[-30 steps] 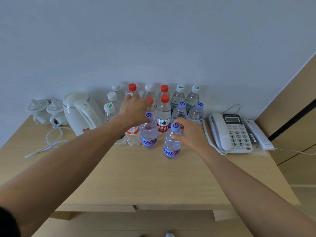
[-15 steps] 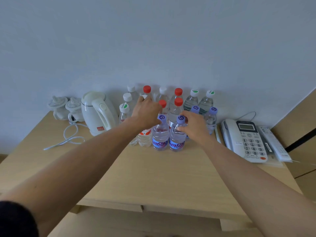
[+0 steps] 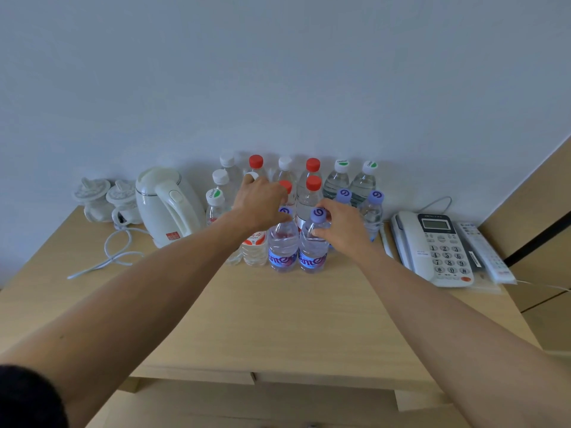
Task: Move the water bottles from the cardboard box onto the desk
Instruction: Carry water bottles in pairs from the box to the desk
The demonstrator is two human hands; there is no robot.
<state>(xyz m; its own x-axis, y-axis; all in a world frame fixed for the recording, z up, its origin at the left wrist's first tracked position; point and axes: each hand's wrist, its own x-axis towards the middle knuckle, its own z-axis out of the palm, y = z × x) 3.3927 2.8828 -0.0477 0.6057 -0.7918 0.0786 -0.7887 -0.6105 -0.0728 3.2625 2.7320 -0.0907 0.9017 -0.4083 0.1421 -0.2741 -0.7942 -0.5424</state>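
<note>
Both arms outstretched, right hand (image 3: 341, 230) gripping purple-capped bottle (image 3: 312, 242).

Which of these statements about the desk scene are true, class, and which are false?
1. The right hand holds a purple-capped bottle near its neck. True.
2. The kettle stands right of the bottles. False: it stands to their left.
3. The telephone lies at the desk's right end. True.
4. All bottle caps are red. False: some are white or purple.
5. The bottles lie on their sides. False: they stand upright.
</note>
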